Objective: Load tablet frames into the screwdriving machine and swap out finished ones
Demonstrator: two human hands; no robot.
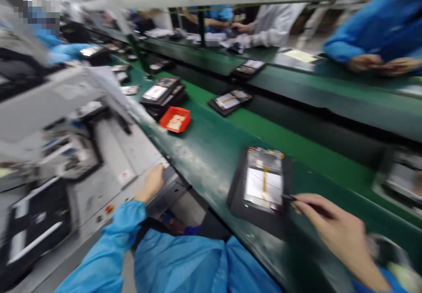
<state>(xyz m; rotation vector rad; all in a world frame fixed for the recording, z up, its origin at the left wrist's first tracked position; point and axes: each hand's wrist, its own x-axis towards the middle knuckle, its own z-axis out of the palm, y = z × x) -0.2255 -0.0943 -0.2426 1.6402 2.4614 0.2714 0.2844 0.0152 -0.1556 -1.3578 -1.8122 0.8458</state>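
Note:
My right hand (336, 229) pinches a slim black tool (289, 197) between thumb and fingers; blur hides its exact kind. The tool's tip is at the right edge of an opened tablet (263, 181), which has a white battery area and an orange flex cable down the middle. Under the tablet lies a black tray (237, 192) on the green bench. To the left, my left hand (152, 184) rests at the front corner of a grey machine (132, 165); its fingers are blurred and partly hidden.
A red bin (175, 120) with small pale parts sits beside stacked black trays (161, 92) holding tablets. Another tablet (231, 99) lies on the bright green conveyor (273, 135). A black fixture (39, 222) is at lower left. A co-worker in blue sleeves (372, 34) sits across.

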